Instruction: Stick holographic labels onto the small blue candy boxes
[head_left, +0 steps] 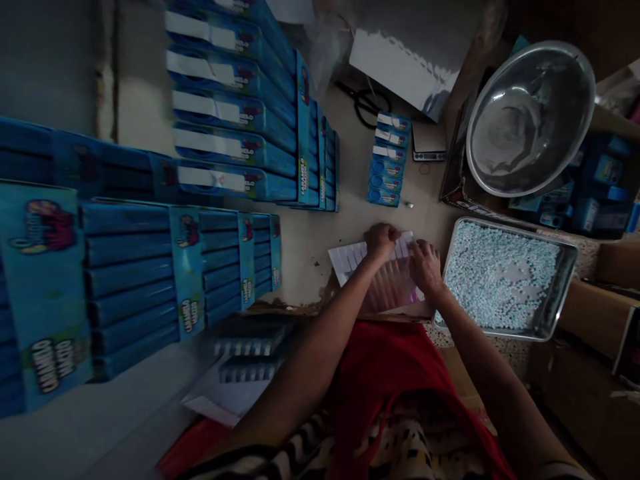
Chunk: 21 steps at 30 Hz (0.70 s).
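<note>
A sheet of white labels (343, 259) lies at the table's front edge, with a pink and orange printed part (390, 287) towards me. My left hand (381, 241) is over the sheet's far part, its fingers pinched together at the strips; what is between the fingertips is too small to make out. My right hand (426, 267) rests at the sheet's right end, fingers bent and somewhat apart, touching its edge. Beyond the hands stands a short row of small blue boxes (386, 177), some with white strips on top. A tiny pale object (409, 205) lies beside them.
Stacked blue packs (135, 280) fill the left side. At the right are a metal tray (567, 287) of pale blue and white pellets and a steel bowl (530, 120) on a carton. Black scissors (367, 107), a small scale (429, 141) and white sheets (390, 63) lie farther back.
</note>
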Motion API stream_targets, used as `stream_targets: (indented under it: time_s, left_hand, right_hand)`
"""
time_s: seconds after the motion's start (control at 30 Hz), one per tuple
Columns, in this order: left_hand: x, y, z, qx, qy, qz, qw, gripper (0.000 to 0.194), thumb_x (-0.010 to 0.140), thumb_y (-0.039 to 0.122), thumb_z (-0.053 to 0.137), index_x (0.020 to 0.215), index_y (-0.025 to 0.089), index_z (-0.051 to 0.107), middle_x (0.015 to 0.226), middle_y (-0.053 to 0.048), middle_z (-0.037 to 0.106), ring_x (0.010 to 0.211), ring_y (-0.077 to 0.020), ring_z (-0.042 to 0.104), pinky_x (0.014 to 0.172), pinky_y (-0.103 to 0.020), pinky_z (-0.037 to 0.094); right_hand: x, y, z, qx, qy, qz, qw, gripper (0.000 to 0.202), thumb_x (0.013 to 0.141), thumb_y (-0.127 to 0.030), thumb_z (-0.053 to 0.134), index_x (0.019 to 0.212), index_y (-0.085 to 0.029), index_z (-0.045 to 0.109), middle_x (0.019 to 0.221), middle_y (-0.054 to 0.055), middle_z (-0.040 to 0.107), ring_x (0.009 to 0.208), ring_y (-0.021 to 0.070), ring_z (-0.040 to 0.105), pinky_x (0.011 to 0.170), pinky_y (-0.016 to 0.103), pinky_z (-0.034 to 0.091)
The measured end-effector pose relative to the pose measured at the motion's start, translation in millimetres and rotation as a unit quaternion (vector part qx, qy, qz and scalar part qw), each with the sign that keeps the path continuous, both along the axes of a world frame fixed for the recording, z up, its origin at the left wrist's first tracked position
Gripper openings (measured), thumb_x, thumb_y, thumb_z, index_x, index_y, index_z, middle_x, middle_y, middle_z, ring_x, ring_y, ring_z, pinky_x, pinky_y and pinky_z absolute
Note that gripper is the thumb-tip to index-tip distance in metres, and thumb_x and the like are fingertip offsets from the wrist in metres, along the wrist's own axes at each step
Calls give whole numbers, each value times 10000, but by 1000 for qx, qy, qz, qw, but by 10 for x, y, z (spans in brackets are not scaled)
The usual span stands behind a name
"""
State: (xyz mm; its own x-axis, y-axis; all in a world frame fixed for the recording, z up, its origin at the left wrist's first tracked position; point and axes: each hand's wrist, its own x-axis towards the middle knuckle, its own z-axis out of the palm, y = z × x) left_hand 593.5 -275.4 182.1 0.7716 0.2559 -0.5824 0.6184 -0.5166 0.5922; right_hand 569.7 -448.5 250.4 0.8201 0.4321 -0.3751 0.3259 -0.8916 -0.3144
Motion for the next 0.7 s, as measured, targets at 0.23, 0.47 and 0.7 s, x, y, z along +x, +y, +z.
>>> stream_targets:
  time_s: [0.23,0.47,0.7]
  left_hand:
    - [-295,-68,127,5,-166,84,982,187,907,344,709,999,198,782,1155,-165,742,1195,-345,623,1073,-474,452]
    - [-452,-25,625,-503,-57,300,809,700,820,818,678,1020,155,776,1006,-136,795,889,-236,737,858,-378,572]
    - [-264,72,769,-471,-63,360,802,491,531,460,994,818,154,741,750,-18,729,660,-122,634,737,-297,546]
  right_hand:
    - [0,-60,588,233,69,-317,917,148,817,-304,722,935,-218,750,956,55,704,883,232,634,865,386,512]
    - [271,139,930,413,258,-448,750,279,678,-416,858,816,-219,716,750,-12,685,699,155,574,679,293,442]
    - [407,281,928,373,266,-448,768,293,682,-470,852,777,-214,748,755,-8,678,703,133,520,649,271,357]
